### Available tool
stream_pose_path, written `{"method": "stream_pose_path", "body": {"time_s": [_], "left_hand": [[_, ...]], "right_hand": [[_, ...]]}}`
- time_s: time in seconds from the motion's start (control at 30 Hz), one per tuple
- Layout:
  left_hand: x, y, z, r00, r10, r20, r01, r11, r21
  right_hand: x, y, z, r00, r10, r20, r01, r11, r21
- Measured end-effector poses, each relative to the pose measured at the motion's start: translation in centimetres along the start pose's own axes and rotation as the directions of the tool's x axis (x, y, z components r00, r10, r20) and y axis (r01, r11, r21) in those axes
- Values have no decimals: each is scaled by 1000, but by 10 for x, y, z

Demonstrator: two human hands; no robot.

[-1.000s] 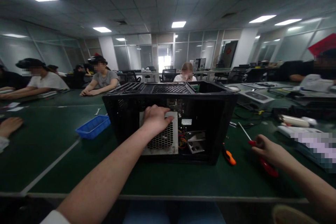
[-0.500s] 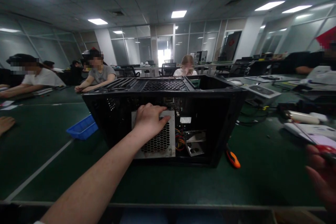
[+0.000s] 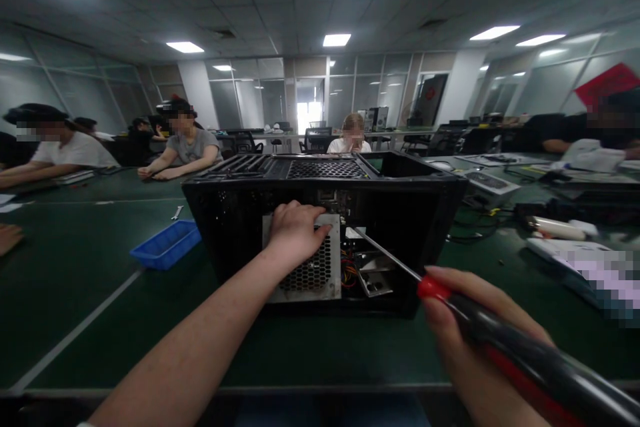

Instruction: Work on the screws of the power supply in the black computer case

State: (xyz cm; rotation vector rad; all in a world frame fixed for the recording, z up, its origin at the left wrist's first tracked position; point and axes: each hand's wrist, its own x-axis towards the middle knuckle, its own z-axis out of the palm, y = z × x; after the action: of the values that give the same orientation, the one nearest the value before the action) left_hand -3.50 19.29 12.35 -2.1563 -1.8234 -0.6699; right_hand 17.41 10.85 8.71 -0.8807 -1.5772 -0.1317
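A black computer case (image 3: 320, 181) lies in front of me with its open side facing me. Inside it, at its left half, is a grey power supply unit (image 3: 336, 260) with a honeycomb grille. My left hand (image 3: 297, 233) grips this unit's top, fingers over the upper edge and thumb across the front. In my right hand (image 3: 453, 320) is a long screwdriver (image 3: 500, 330) with a black-and-red handle. Its shaft points left toward the inside of the case, its tip near a small white label. Coloured wires (image 3: 350, 269) and a metal bracket (image 3: 375, 277) show right of the unit.
A blue plastic tray (image 3: 165, 260) stands left of the case, with a small wrench (image 3: 177, 213) behind it. Cables, another power supply (image 3: 487, 180) and a pale cylinder (image 3: 557, 227) lie at the right. Several people sit around the green table (image 3: 125, 333).
My right hand has come in from the right edge with the screwdriver, now pointed into the case. My left hand stays on the power supply unit. The view has shifted slightly.
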Motion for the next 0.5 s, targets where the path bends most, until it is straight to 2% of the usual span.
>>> {"method": "stream_pose_path", "body": {"time_s": [0.07, 0.17, 0.3, 0.5], "left_hand": [[0, -1, 0, 1000, 13, 0, -13, 1000, -3], [1, -2, 0, 999, 37, -1, -37, 999, -8], [1, -4, 0, 998, 58, -1, -58, 998, -17], [0, -5, 3, 998, 66, -22, -67, 997, -31]], "right_hand": [[9, 3, 19, 997, -74, -33, 75, 997, 28], [17, 16, 37, 991, -109, -72, 113, 993, 46], [21, 23, 45, 989, -123, -86, 128, 990, 54], [22, 21, 51, 989, -145, -37, 147, 988, 53]]}}
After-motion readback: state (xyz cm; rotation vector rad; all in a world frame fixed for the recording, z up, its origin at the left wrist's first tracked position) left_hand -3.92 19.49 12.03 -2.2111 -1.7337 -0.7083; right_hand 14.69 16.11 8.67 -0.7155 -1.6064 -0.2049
